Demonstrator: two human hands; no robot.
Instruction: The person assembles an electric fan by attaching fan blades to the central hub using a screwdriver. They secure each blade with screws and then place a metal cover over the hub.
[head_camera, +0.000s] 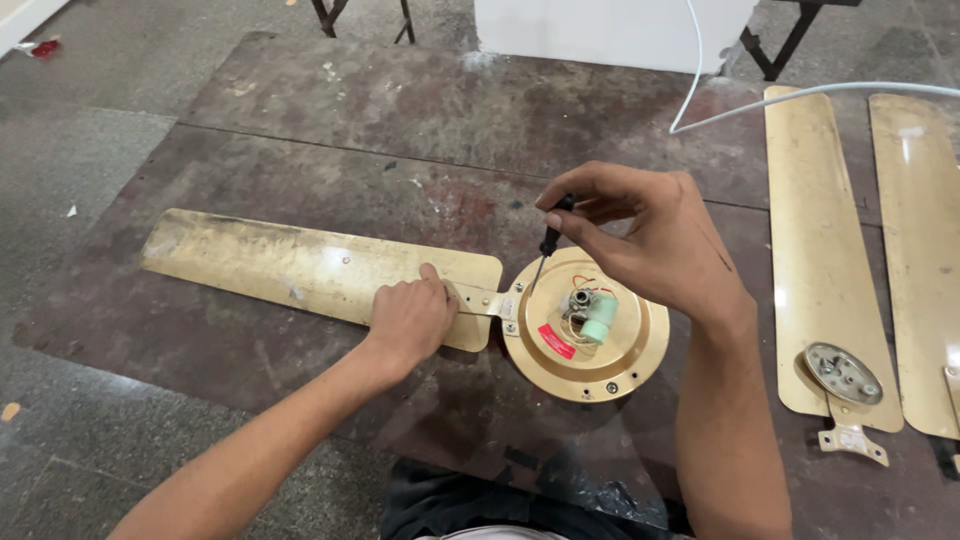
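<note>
A gold ceiling-fan motor housing (588, 360) lies on a worn dark board, with a pale green cylinder (600, 318) and a red label on top. One gold fan blade (290, 265) stretches to the left, joined to the housing by a metal bracket (487, 300). My left hand (408, 318) presses down on the blade's inner end near the bracket. My right hand (655, 240) pinches a thin black-handled screwdriver (545, 250), held almost upright with its tip at the housing's left rim beside the bracket.
Two loose gold fan blades (815, 250) (915, 260) lie at the right, one with a round metal disc (843, 373) and bracket on it. A white cable (760, 100) curves across the top right. A white box (610, 30) and table legs stand at the back.
</note>
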